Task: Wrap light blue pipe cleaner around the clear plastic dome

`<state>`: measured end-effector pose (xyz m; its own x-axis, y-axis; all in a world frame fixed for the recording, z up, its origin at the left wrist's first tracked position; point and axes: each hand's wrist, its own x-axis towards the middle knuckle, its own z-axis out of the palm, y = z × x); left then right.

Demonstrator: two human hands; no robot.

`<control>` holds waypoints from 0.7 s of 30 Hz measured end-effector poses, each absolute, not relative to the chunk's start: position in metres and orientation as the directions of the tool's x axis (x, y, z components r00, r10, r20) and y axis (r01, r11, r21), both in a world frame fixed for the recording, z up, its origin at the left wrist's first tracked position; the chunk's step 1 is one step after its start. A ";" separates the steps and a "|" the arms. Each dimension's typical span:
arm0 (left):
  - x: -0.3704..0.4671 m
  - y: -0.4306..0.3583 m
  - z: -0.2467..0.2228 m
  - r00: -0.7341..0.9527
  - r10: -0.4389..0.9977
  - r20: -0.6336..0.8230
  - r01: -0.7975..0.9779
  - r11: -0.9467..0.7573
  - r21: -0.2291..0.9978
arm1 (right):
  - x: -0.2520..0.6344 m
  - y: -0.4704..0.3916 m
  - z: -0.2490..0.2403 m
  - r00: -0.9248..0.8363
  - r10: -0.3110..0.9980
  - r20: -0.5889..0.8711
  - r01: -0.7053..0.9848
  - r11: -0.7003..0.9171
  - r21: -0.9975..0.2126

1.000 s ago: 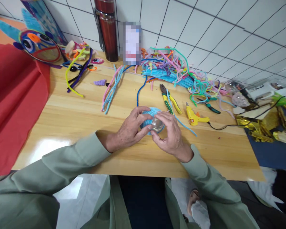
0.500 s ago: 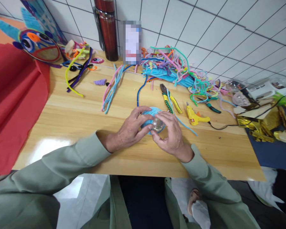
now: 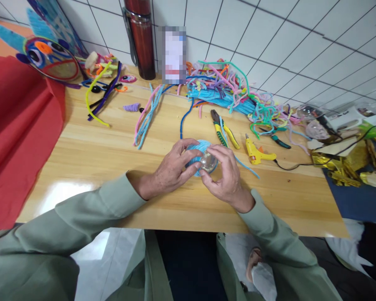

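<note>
Blue-wrapped clear piece [image 3: 208, 162]: between both hands, over counter [image 3: 163, 213]
Left grip [image 3: 174, 166]: pinching it; piece at 3 o'clock
Right grip [image 3: 224, 173]: fingertips around clear part; piece at 10 o'clock
Pliers [image 3: 220, 128]: 1 o'clock from piece
Glue gun [image 3: 255, 154]: 3 o'clock

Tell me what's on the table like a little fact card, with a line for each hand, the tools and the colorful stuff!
Left hand: fingers on the blue coil and clear piece
Right hand: fingers around the clear piece
Tools: pliers, glue gun
Colorful stuff: tangled pile by the wall
Far left: red cloth
</note>
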<state>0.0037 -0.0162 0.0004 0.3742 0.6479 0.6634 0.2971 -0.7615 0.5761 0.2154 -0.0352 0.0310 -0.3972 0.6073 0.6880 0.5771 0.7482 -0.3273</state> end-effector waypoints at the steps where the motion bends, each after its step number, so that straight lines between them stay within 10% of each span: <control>1: 0.003 -0.016 0.001 0.378 0.649 0.660 0.300 -0.761 0.576 | 0.215 -0.035 0.031 -0.398 0.611 0.685 0.575 0.748 -0.333; 21: 0.000 -0.012 -0.003 0.395 0.653 0.647 0.287 -0.756 0.588 | 0.220 -0.028 0.030 -0.415 0.625 0.661 0.529 0.757 -0.384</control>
<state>0.0002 -0.0121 -0.0033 0.3945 0.6528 0.6467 0.2868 -0.7561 0.5883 0.2200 -0.0283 0.0297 -0.4152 0.6251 0.6610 0.5290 0.7570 -0.3836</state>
